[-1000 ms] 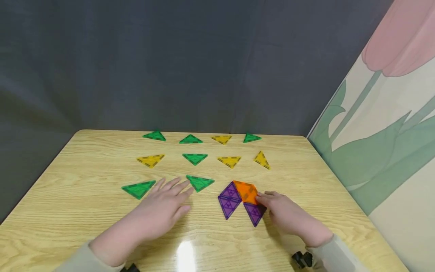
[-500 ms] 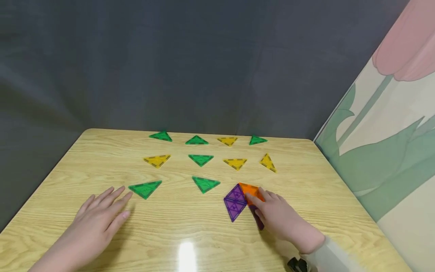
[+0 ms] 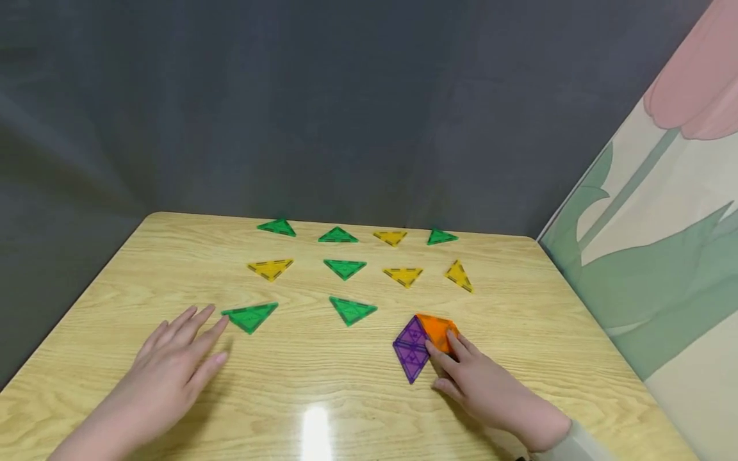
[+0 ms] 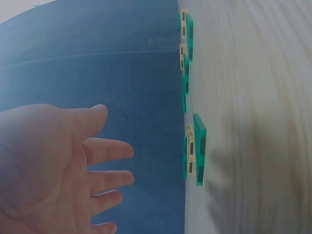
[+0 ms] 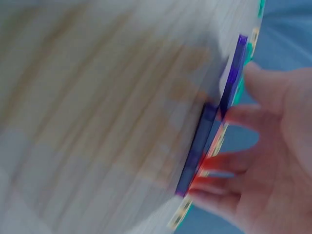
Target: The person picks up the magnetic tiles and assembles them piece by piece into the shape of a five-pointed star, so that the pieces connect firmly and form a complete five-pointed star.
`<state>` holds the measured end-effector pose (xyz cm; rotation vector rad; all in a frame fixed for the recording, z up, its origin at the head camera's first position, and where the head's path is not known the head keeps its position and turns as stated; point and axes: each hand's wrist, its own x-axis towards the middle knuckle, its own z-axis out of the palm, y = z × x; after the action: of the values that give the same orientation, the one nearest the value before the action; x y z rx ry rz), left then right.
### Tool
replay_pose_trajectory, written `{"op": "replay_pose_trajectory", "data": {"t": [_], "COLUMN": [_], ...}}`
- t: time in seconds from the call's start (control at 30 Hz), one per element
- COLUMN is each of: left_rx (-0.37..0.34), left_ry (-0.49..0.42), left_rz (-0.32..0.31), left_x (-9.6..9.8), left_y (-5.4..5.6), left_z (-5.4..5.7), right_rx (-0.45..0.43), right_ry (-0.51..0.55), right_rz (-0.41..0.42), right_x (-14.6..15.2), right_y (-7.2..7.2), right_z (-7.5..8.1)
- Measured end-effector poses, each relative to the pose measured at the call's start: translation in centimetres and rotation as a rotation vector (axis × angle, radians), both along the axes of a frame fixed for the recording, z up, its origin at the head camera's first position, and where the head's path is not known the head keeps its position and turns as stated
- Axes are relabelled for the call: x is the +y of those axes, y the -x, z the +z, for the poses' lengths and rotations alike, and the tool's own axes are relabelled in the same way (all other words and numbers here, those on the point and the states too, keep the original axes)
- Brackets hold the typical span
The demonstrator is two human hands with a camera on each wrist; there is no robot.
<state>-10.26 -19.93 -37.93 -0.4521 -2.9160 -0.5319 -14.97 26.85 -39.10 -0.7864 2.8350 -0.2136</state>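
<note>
My left hand [image 3: 170, 374] hovers over the table with fingers spread and nothing in them, its index fingertip right at the corner of a green triangular tile [image 3: 250, 317]. In the left wrist view the left palm [image 4: 39, 170] shows bare. My right hand [image 3: 496, 390] rests its outstretched fingers on an orange tile piece [image 3: 435, 330] and at the edge of two joined purple triangular tiles [image 3: 412, 349]. Another purple tile [image 5: 197, 148] shows under the right fingers in the right wrist view; in the head view the hand hides it. A second green tile [image 3: 353, 311] lies between the hands.
Farther back on the wooden table [image 3: 323, 397] lie two rows of translucent green and yellow triangles, such as a yellow tile [image 3: 271, 269] and a green tile [image 3: 344, 269]. A dark curtain [image 3: 346, 109] stands behind, and a tulip-patterned panel [image 3: 663, 256] borders the right side.
My left hand has drawn back leftward from between the two near green tiles. The right hand has come farther over the purple and orange tiles, which have shifted slightly right and nearer.
</note>
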Motion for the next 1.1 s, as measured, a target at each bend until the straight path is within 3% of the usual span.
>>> {"op": "replay_pose_trajectory", "data": {"t": [0.1,0.23,0.37,0.47,0.57,0.7,0.93,1.1], "left_rx": [-0.012,-0.097,-0.184,-0.207,-0.211,-0.227,-0.183,-0.202], "left_ry": [0.007,0.073,0.162,0.186,0.218,0.275,0.235,0.194], "left_rz": [-0.005,-0.012,-0.014,0.029,0.087,0.115,0.071,0.022], "left_x": [-0.2,0.2,1.7,3.6,5.2,6.1,5.2,4.3], "left_y": [0.4,1.1,2.1,3.5,5.0,6.0,6.1,6.0], "left_z": [0.2,0.2,0.1,0.1,0.0,-0.6,-1.8,-1.6], "right_rx": [-0.042,-0.075,-0.067,-0.115,-0.131,-0.042,0.002,-0.014], "right_ry": [0.065,0.143,0.171,0.145,0.065,-0.031,-0.119,-0.104], "right_rz": [0.011,0.023,0.0,-0.035,-0.057,-0.069,-0.003,0.094], "right_x": [1.7,2.3,-1.2,-5.7,-9.9,-13.5,-14.9,-14.9], "right_y": [0.5,1.8,2.9,3.3,3.8,4.8,5.5,5.5], "right_z": [0.5,1.7,3.5,4.3,3.8,2.0,0.9,0.9]}}
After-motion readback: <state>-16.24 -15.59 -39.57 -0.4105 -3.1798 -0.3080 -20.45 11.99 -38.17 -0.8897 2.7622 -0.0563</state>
